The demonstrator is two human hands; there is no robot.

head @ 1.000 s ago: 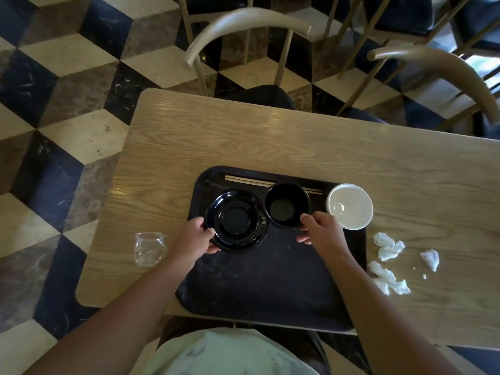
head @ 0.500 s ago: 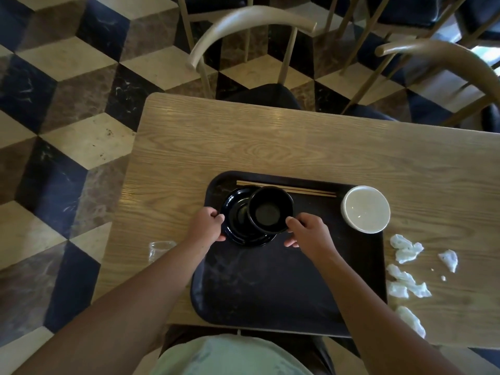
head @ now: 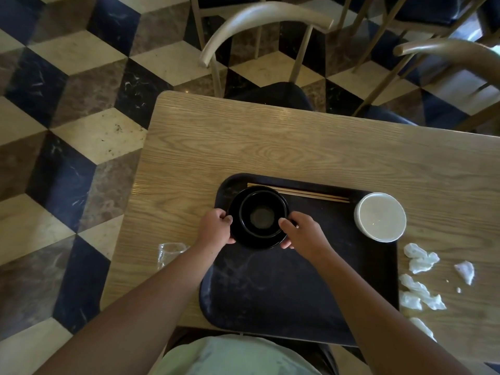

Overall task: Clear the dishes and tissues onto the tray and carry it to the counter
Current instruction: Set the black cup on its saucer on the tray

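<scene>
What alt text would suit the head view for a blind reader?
Both hands, left and right, hold a black bowl stacked on a black plate on a tray. Tissues lie on the table beside it.

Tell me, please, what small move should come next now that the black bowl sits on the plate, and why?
Probably let go of the stacked black bowl and plate and reach the right hand toward the tissues, which lie on the table off the tray.

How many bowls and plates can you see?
3: a black bowl stacked on a black plate on the tray, and a white bowl at its right edge.
</scene>
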